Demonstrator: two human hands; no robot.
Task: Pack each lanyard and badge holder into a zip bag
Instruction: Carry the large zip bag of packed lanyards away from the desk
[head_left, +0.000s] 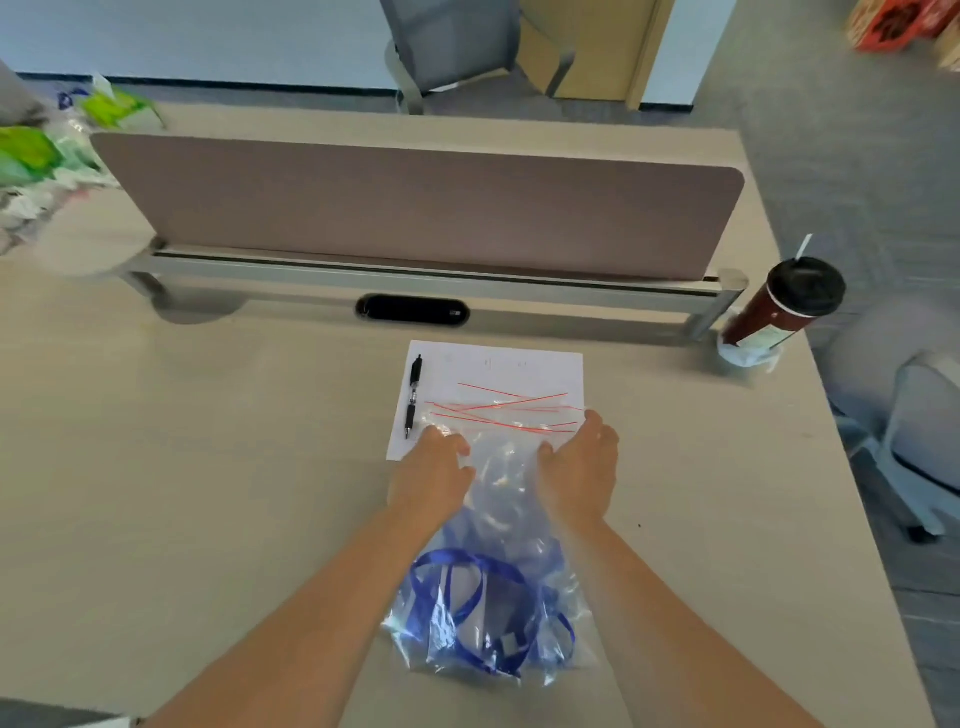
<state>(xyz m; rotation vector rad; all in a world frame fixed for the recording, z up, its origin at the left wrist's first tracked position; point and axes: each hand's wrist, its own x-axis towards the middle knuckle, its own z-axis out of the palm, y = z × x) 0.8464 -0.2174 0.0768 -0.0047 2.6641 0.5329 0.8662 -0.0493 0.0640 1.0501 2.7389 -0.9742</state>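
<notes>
Toward the near edge of the worktop (208, 467), the left hand (431, 475) pinches heaped clear zip bags (501, 519); the right hand (582, 467) rests flat on them. Blue lanyards (467, 592) lie inside.

Open desk (208, 467) left and right of zip bags (498, 519); 1 pen (414, 395), paper (498, 369) just beyond; divider (415, 202) behind; cup (779, 306) far right.
</notes>
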